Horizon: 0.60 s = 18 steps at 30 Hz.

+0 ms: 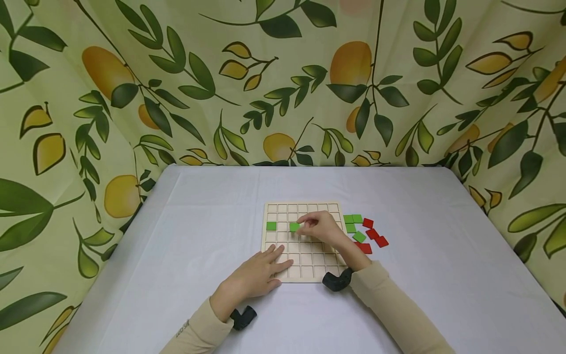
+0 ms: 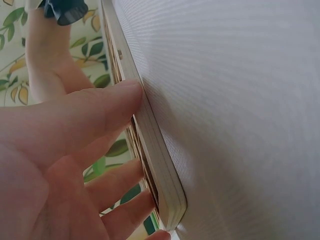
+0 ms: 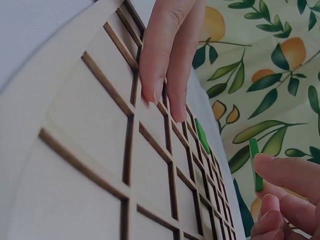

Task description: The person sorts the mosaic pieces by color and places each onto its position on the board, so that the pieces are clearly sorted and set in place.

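Green tile (image 1: 294, 227) pinched clear of the board (image 1: 306, 271), toward 11 o'clock from its middle.
I judge it light, thin and stiff, perhaps slick on its painted faces and unlikely to break; I'd take it near one edge, as the right hand (image 1: 325, 228) does between thumb and fingertip, leaving the far side free. At 9 o'clock from it, a second green tile (image 1: 271, 226) lies in a cell. The left hand (image 1: 256, 273), fingers spread, rests at the board's 7 o'clock corner, thumb against the rim. Beyond the 3 o'clock edge I see loose green tiles (image 1: 357, 219) and red tiles (image 1: 372, 233) on the white cloth (image 1: 199, 221).
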Motion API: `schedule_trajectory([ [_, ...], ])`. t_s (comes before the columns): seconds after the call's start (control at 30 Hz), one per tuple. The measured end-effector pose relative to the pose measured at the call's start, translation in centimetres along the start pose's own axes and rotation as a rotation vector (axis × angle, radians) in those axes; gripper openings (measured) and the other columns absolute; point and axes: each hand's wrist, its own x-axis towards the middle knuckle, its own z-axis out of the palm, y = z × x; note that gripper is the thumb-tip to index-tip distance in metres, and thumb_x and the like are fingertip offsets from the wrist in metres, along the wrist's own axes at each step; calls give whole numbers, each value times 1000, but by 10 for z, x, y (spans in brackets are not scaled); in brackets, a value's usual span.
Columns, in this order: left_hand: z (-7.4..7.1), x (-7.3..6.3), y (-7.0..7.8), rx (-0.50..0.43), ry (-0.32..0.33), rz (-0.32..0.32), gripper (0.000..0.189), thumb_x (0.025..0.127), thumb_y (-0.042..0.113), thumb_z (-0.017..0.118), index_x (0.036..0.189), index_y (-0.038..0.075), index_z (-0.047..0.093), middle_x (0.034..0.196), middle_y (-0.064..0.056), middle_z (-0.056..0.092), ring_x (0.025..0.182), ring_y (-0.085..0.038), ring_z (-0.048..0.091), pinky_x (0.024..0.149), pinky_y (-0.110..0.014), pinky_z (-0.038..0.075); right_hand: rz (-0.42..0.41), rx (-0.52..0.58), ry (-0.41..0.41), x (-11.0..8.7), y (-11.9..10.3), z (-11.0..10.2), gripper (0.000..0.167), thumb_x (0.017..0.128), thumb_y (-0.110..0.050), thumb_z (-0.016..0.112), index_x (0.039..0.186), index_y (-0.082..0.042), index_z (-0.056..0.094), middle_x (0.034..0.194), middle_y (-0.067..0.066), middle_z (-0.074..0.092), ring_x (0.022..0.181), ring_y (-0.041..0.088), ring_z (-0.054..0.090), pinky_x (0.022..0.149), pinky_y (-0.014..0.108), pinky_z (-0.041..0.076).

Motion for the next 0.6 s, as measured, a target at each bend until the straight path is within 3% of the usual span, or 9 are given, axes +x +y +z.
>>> schedule_trajectory([
  [0.6, 1, 1, -2, -3, 2, 12, 50, 95, 27, 59, 143, 25, 48, 158, -12, 34, 147, -34, 32, 116, -51, 37, 82, 45, 8, 14, -1, 10, 27, 78, -11, 78, 101, 0, 73, 67, -5, 56, 62, 9, 48, 53, 16, 40],
])
